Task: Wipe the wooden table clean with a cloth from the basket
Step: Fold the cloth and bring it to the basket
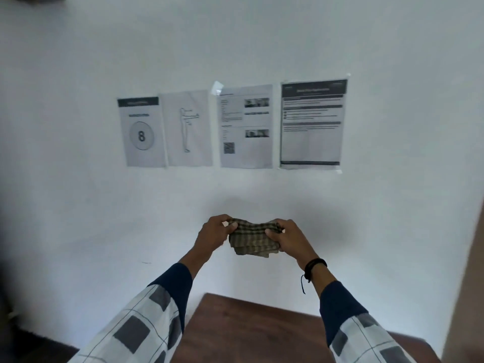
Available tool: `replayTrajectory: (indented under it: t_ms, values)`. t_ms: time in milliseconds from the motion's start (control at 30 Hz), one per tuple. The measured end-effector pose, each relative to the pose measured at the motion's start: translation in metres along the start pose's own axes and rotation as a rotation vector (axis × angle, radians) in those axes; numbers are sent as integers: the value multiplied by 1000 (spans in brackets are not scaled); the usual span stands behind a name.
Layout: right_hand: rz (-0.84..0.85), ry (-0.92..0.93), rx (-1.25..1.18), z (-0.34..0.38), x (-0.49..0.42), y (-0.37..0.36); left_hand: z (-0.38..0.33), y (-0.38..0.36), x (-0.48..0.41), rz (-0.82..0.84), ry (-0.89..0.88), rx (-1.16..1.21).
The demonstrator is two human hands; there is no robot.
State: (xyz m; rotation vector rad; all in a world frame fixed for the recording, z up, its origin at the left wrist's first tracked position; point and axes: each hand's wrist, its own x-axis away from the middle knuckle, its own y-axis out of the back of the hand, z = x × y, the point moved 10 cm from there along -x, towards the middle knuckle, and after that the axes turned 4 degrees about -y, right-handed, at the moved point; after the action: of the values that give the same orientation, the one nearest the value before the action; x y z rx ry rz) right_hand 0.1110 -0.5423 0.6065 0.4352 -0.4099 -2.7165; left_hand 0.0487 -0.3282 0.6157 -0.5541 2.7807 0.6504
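Observation:
A folded checked cloth (252,240), olive and dark striped, hangs in the air in front of the white wall, well above the table. My left hand (215,233) grips its left edge and my right hand (290,238) grips its right edge, thumbs on the near side. The dark wooden table (251,331) lies below my arms at the bottom of the view, its far corner pointing toward the wall. The basket is not in view.
Several printed paper sheets (246,126) are taped to the white wall above the hands. A beige vertical surface (468,297) rises at the right edge. Dark floor (34,347) shows at the lower left beside the table.

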Motion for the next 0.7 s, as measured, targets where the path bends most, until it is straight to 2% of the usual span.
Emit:
replayTrajectory:
  t_ms: [200,367,433,533,600,700]
  values:
    - [43,-36,-21,23,-25,-104,47,81,1,93,171,296]
    - [73,-135,-220,17,-23,-178,100,125,-7,86,277,575]
    - [114,-207,-376,4,-23,-207,117,138,-11,78,288,626]
    - [233,-377,-836,-22,-21,-259,138,153,-15,66,303,704]
    - [238,-491,-1082,-46,-26,-290,155,160,-19,56,322,737]
    - [215,-670,-1187,-84,-40,-334,181,166,-28,47,350,766]
